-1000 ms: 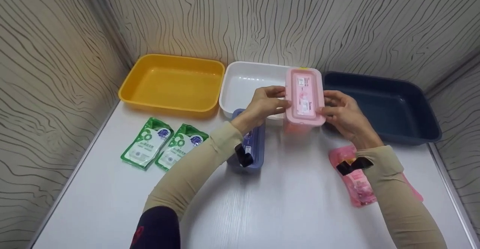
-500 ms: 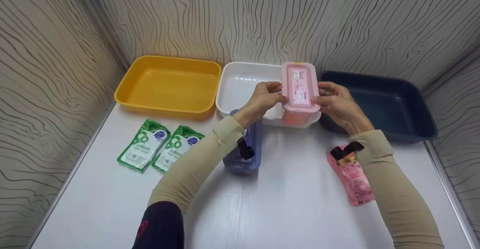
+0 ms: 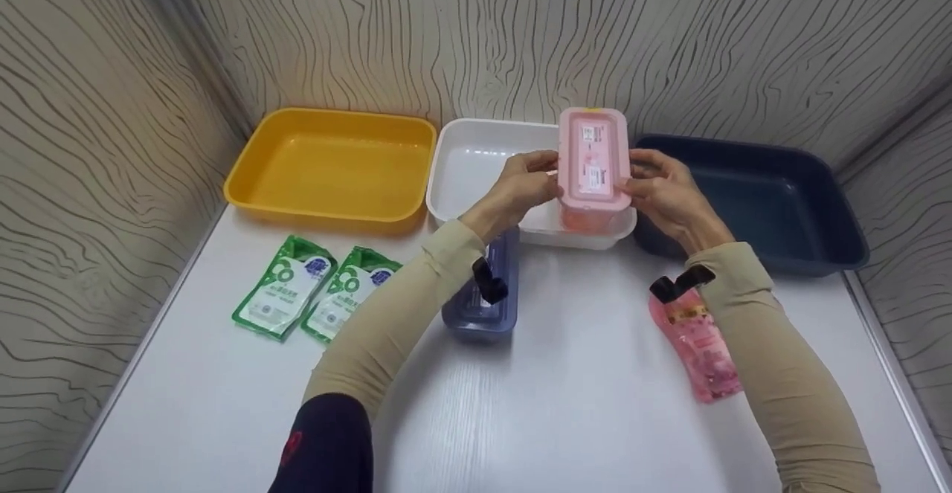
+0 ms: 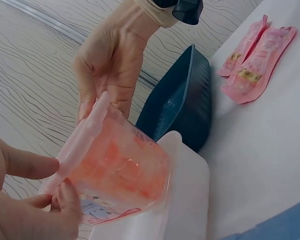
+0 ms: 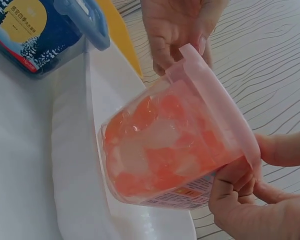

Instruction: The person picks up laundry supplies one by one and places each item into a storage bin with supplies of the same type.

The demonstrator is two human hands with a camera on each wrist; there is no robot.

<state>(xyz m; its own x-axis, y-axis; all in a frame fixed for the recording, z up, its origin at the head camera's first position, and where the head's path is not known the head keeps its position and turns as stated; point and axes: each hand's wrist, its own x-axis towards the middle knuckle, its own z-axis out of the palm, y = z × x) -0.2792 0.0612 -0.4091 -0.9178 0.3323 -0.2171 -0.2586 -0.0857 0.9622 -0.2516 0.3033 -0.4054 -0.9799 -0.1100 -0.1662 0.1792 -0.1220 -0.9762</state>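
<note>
A clear box of laundry pods with a pink lid (image 3: 593, 158) is held up over the right part of the white bin (image 3: 476, 169). My left hand (image 3: 529, 184) pinches the lid's left edge; my right hand (image 3: 668, 189) pinches the right edge. Through the clear walls, orange-pink pods (image 5: 160, 145) show in the right wrist view. The left wrist view has the box (image 4: 122, 165) tilted, its base close to the white bin's rim (image 4: 187, 185). A blue-lidded box (image 3: 480, 303) stands on the table, partly behind my left forearm.
A yellow bin (image 3: 331, 169) stands to the left, a dark blue bin (image 3: 766, 203) to the right. Two green-and-white pouches (image 3: 282, 288) lie at left on the white table (image 3: 565, 404). Two pink pouches (image 4: 257, 62) lie at right, partly under my right forearm in the head view.
Both hands have carried the pink-lidded box away from me and slightly left, from the white bin's front right corner to above its inside. The other bins, boxes and pouches stay put.
</note>
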